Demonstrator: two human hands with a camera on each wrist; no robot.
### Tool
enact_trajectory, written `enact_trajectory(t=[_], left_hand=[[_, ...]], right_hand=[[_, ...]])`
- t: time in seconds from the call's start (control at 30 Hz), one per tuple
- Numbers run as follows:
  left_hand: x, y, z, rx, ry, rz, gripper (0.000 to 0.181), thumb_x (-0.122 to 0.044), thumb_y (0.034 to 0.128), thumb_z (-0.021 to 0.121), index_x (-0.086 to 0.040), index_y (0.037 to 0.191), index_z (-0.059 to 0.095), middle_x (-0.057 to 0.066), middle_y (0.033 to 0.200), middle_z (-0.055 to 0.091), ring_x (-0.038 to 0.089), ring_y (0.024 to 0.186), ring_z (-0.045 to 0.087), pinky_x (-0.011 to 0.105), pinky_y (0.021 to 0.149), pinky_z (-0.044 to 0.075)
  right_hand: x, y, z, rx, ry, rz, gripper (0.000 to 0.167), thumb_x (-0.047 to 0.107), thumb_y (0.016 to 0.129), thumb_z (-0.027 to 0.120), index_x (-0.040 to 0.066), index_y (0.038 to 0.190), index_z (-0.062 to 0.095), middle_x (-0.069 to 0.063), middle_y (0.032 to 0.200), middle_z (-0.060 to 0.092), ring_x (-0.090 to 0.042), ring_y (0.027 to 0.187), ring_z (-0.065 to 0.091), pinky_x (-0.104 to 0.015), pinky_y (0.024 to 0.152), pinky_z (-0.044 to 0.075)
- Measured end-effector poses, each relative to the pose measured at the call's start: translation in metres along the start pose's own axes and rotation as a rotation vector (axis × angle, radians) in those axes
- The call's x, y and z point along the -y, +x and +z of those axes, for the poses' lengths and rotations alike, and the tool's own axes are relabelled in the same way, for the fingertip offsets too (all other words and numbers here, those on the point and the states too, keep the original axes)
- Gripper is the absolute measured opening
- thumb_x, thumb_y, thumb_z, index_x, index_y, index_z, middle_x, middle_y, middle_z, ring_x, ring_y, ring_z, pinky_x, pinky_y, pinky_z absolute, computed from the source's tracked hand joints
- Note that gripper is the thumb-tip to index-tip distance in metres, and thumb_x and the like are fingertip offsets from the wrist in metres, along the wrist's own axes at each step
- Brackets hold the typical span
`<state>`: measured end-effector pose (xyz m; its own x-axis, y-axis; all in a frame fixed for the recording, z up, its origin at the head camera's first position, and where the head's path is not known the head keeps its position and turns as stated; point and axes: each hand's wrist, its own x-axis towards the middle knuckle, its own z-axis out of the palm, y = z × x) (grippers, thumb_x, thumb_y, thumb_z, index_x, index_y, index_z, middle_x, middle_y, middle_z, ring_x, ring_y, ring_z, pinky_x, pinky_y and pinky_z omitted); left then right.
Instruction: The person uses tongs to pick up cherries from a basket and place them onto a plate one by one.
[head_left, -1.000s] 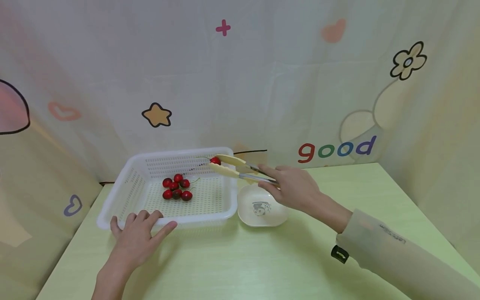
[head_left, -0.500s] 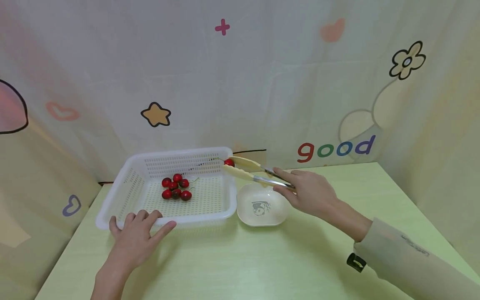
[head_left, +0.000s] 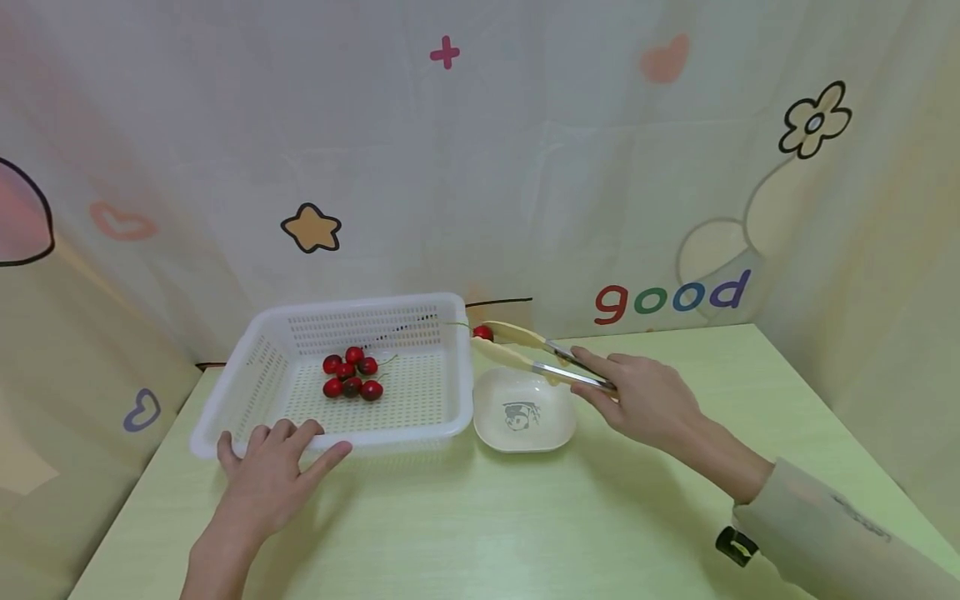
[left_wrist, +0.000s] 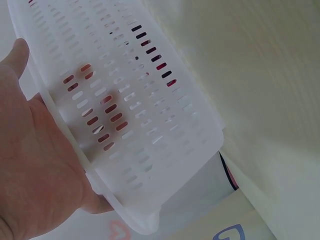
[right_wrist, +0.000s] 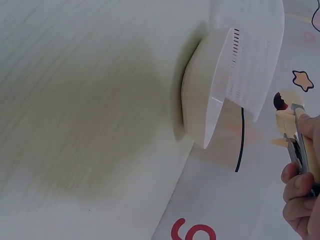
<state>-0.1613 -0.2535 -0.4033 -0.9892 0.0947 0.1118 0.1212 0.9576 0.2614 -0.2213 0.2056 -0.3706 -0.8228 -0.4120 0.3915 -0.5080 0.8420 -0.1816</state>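
Observation:
My right hand [head_left: 651, 402] grips a pair of tongs [head_left: 573, 377] with cream tips and metal arms. Between the tips is a red cherry [head_left: 483, 333], its stem pointing left over the right rim of the white basket [head_left: 420, 432]. In the right wrist view the cherry [right_wrist: 280, 101] shows at the tongs' end. Several cherries [head_left: 351, 372] lie clustered inside the basket. My left hand [head_left: 266, 479] lies on the basket's front rim, fingers over the edge and thumb spread; the left wrist view shows the palm [left_wrist: 40, 160] against the basket's side [left_wrist: 165, 165].
Right of the basket, below the tongs, a small white dish [head_left: 523, 437] with a panda print stands on the pale green table [head_left: 480, 525]. Behind the table hangs a printed curtain [head_left: 480, 183]. A dark wristband [head_left: 737, 546] hangs by the right sleeve.
My right hand has moved to the right with the tongs, carrying the cherry from above the basket's inside to just beyond its right rim. The left hand has stayed on the rim.

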Motion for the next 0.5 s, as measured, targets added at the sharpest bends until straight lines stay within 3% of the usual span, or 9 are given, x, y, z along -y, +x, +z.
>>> enact_trajectory(t=[0.5], left_hand=[[0.000,0.001,-0.001,0.004,-0.003,0.004,0.064,-0.071,0.0979,0.048,-0.015,0.122,0.066,0.011,0.108,0.061,0.046,0.110,0.050,0.086,0.099,0.000]], right_hand=[[-0.017,-0.023,0.006,0.003,0.019,0.029,0.051,0.039,0.095,0.073,0.014,0.139,0.066,0.011,0.064,0.045,-0.008,0.053,0.037,-0.028,0.045,0.031]])
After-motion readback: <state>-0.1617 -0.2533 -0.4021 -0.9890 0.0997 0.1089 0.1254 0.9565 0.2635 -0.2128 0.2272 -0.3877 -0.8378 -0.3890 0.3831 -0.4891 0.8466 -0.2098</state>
